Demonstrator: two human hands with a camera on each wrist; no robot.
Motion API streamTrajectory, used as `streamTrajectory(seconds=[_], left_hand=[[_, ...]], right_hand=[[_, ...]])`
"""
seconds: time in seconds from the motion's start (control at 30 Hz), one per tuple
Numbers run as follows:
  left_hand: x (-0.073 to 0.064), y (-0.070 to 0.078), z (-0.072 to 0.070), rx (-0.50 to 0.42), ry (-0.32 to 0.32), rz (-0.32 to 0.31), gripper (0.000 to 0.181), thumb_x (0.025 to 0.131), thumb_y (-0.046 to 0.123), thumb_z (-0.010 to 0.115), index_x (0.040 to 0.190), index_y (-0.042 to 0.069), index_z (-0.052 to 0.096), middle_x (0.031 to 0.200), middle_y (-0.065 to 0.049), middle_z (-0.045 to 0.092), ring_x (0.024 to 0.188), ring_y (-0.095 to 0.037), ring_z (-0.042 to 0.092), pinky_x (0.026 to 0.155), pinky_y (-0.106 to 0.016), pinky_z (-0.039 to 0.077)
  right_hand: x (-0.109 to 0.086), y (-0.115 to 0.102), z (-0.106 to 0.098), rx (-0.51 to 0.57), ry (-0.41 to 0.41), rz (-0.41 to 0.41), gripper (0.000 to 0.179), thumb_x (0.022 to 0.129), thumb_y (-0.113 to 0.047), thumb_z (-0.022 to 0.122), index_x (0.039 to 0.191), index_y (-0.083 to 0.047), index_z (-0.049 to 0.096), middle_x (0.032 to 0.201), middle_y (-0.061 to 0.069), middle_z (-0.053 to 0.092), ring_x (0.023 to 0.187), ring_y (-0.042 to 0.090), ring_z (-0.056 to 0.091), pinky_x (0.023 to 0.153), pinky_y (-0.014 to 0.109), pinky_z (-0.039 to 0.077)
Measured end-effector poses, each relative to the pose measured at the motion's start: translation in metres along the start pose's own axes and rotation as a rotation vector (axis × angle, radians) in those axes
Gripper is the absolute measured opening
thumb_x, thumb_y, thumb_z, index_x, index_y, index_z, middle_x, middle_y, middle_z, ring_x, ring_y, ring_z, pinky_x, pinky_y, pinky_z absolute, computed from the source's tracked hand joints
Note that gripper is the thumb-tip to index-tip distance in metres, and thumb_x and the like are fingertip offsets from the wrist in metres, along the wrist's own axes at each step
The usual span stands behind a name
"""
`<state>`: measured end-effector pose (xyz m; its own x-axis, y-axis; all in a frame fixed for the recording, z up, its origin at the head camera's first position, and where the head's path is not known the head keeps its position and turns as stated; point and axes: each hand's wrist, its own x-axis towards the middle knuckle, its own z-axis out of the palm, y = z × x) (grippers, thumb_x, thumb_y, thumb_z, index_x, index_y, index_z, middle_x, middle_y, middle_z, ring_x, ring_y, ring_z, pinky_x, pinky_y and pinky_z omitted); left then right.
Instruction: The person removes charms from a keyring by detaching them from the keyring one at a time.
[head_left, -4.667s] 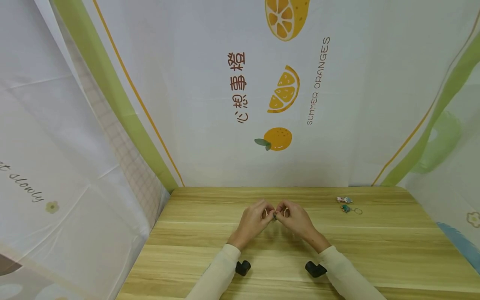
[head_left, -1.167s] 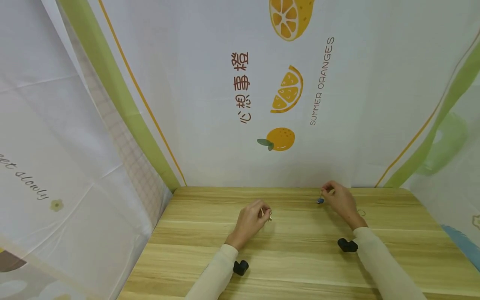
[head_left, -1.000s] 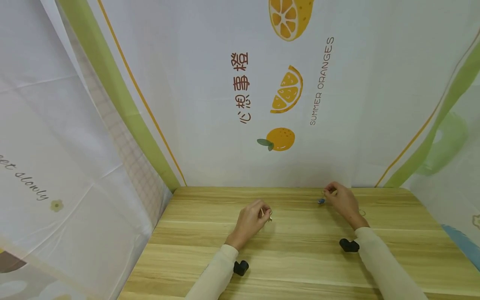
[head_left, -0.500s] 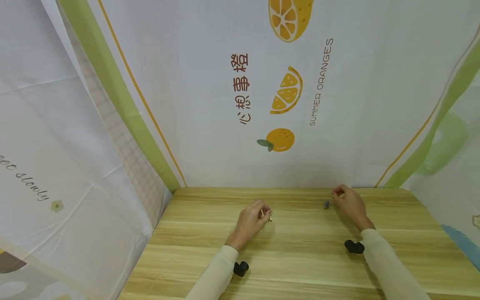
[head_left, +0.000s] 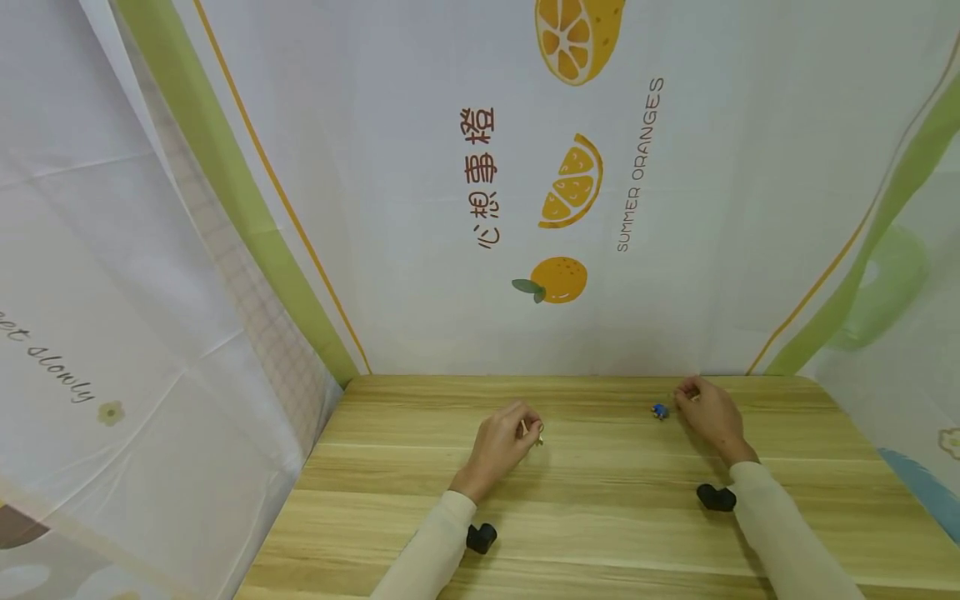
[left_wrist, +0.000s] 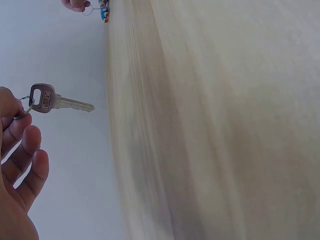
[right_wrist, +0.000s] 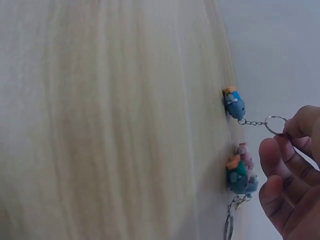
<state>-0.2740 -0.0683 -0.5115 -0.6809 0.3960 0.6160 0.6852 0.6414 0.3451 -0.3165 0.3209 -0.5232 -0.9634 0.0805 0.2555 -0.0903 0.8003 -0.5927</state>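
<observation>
My left hand (head_left: 501, 446) pinches a small split ring with a metal key (left_wrist: 47, 98) hanging from it, over the middle of the table. At the back right, the thumb and fingers of my right hand (head_left: 711, 415) pinch the ring of a keychain. Its little blue and grey figurine (right_wrist: 234, 103) hangs on a short chain, right at the tabletop. Two more figurine keychains lie beside it in the right wrist view: one green and orange (right_wrist: 237, 174), one pinkish (right_wrist: 244, 153). In the head view my right hand hides both.
The wooden table (head_left: 570, 517) ends at a white curtain (head_left: 420, 317) printed with oranges. More fabric hangs at the left and right sides. A black wrist mount (head_left: 482, 537) sits at my left wrist, another black mount (head_left: 716, 497) at my right.
My hands, together at the middle earlier, are now apart. The right one carried the blue figurine keychain to the back right and keeps drifting rightward and nearer. My left hand has hardly moved.
</observation>
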Motion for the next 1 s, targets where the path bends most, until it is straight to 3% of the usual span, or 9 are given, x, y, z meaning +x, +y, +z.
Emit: streamTrajectory(seconds=[0.23,0.67,1.0], left_hand=[[0.000,0.000,0.000,-0.012,-0.007,-0.007,0.005,0.100,0.010,0.074,0.097,0.014,0.074,0.089,0.004,0.071,0.067,-0.002,0.054,0.060,-0.012,0.044],[0.000,-0.001,0.000,-0.007,-0.024,-0.025,0.005,0.101,0.011,0.075,0.097,0.014,0.074,0.090,0.004,0.072,0.069,-0.002,0.055,0.061,-0.013,0.045],[0.000,-0.002,0.001,-0.014,-0.017,-0.014,0.005,0.100,0.011,0.075,0.098,0.015,0.074,0.091,0.005,0.072,0.068,-0.002,0.055,0.061,-0.013,0.045]], right_hand=[[-0.003,0.007,-0.001,-0.021,-0.001,0.025,0.019,0.104,-0.022,0.065,0.105,-0.004,0.069,0.091,0.014,0.074,0.071,0.020,0.061,0.056,0.032,0.042],[-0.006,0.017,-0.003,-0.049,-0.069,0.065,0.026,0.106,-0.023,0.059,0.108,0.001,0.068,0.093,0.017,0.073,0.073,0.023,0.062,0.055,0.033,0.043],[-0.010,0.017,-0.001,-0.046,-0.052,0.069,0.026,0.106,-0.022,0.061,0.106,0.003,0.067,0.095,0.020,0.073,0.073,0.024,0.064,0.056,0.032,0.043]])
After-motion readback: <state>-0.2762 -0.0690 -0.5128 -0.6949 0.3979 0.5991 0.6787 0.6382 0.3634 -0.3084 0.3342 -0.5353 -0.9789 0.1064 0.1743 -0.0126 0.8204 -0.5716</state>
